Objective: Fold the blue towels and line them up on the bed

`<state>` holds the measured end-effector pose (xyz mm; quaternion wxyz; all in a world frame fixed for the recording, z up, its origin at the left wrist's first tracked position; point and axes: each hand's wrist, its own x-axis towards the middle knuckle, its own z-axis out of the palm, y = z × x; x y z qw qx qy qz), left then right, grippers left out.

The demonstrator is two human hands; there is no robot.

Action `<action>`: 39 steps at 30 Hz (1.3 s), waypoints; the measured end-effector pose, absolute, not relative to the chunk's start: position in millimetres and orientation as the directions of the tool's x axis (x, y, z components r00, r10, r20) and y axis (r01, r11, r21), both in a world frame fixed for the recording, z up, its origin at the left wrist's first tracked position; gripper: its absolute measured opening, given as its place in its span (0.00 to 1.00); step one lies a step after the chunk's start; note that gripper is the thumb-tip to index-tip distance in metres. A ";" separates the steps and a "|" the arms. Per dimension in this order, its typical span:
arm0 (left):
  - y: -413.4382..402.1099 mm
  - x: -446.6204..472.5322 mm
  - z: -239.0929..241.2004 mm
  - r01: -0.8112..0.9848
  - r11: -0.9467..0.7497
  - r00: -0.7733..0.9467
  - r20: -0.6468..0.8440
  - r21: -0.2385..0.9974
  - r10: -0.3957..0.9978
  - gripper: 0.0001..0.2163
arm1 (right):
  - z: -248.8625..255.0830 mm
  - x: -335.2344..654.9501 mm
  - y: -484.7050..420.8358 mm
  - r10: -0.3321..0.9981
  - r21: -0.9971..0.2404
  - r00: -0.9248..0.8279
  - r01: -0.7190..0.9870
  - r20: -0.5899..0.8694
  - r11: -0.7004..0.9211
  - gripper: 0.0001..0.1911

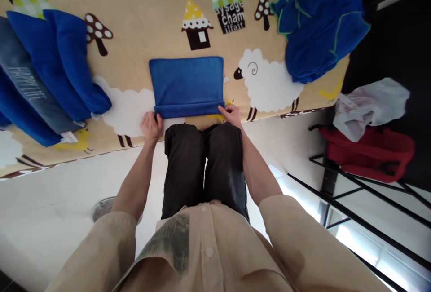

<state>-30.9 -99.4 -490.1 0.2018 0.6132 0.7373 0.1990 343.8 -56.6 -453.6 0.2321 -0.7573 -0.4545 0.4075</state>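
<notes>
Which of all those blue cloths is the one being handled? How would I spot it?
Find the tan play mat printed with sheep and houses. At the middle of its near edge, just below the little house, lies the blue towel, with the left hand and right hand at its rolled near edge. It alone is a flat, neat rectangle; the other blue cloths lie heaped at the sides.

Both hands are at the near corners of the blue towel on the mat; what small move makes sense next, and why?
Probably roll the near edge another turn away. The left hand and right hand pinch the ends of a rolled-up near edge of the blue towel, while the rest lies flat on the mat.
</notes>
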 end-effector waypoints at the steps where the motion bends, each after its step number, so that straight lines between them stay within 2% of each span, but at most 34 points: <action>1: -99.2 -31.0 -489.8 0.818 0.173 -0.167 -0.060 0.549 0.984 0.19 | -452.3 343.0 -56.0 0.879 -0.718 0.255 0.507 -0.403 -0.477 0.35; 8: -98.4 -31.4 -495.5 0.772 0.228 -0.201 -0.111 0.593 0.973 0.16 | -448.6 342.2 -54.0 0.887 -0.732 0.238 0.502 -0.396 -0.461 0.38; 15: -100.3 -31.4 -495.0 0.770 0.207 -0.173 -0.116 0.603 0.978 0.19 | -453.8 339.8 -55.1 0.878 -0.734 0.292 0.482 -0.380 -0.478 0.34; 26: -95.1 -23.9 -473.8 0.780 0.172 -0.105 -0.145 0.601 0.984 0.24 | -462.2 334.9 -50.6 0.828 -0.617 0.379 0.552 -0.413 -0.561 0.34; 29: -91.2 -25.2 -463.9 0.802 0.153 -0.063 -0.174 0.578 0.983 0.27 | -464.6 330.9 -46.8 0.807 -0.563 0.416 0.578 -0.419 -0.591 0.30; 34: -82.5 -30.9 -449.2 0.827 0.114 0.034 -0.252 0.550 0.967 0.34 | -465.7 325.2 -47.4 0.812 -0.581 0.439 0.568 -0.386 -0.583 0.24; 39: -78.5 -30.8 -451.4 0.819 0.148 0.004 -0.263 0.554 0.965 0.32 | -460.5 328.7 -67.2 0.917 -0.631 0.316 0.666 -0.245 -0.398 0.14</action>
